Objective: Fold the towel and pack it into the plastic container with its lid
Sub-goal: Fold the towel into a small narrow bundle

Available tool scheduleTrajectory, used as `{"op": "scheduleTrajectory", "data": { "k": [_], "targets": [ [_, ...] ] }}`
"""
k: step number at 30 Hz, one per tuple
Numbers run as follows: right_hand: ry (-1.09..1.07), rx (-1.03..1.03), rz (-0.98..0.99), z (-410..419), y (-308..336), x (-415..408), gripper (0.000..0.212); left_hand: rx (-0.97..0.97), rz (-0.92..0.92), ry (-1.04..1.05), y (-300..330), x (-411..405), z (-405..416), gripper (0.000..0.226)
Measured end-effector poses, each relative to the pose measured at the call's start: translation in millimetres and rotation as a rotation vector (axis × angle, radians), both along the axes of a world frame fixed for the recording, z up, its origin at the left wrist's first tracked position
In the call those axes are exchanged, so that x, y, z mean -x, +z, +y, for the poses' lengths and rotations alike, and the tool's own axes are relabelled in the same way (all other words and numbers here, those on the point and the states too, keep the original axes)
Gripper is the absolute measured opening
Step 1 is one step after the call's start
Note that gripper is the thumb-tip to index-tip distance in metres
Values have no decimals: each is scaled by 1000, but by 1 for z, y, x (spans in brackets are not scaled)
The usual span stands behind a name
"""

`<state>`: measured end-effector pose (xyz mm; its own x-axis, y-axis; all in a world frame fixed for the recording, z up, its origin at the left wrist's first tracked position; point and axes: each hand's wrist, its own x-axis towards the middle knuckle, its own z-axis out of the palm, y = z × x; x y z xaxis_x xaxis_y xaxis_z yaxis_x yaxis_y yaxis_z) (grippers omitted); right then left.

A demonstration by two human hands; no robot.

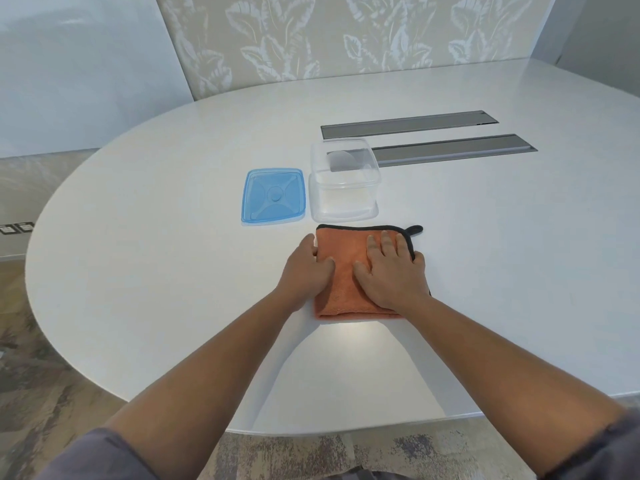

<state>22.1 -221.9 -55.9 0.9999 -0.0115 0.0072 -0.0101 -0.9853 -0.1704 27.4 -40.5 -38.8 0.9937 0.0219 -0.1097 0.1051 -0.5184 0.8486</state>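
While left hand (304,268) and right hand (391,271) touch towel (341,247), lid (273,195) beside container (343,206)

White rounded tabletop (156,237), glossy, with soft light reflections. Two grey recessed strips (408,124) lie parallel in its far right part. The rear wall panel (346,36) is beige with a pale leaf pattern; a plain pale wall (79,64) stands at left. The floor (34,358) is mottled grey-brown, with floor sockets (15,227) at far left.

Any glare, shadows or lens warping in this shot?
Head view: soft, even light; a bright glare patch on the glossy white table at the near edge of the folded orange towel; faint arm shadows; wide-angle bowing at the table edge; the clear plastic container blends in.
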Motion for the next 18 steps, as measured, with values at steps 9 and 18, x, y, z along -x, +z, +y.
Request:
{"op": "scheduleTrajectory", "data": {
  "k": [9, 18],
  "targets": [
    [5, -27, -38, -1, 0, 2, 74, 194, 191, 88, 7, -12, -10, 41],
    [97, -33, -64, 14, 9, 1, 68, 129, 19, 86, -3, -2, 6, 51]
  ]
}}
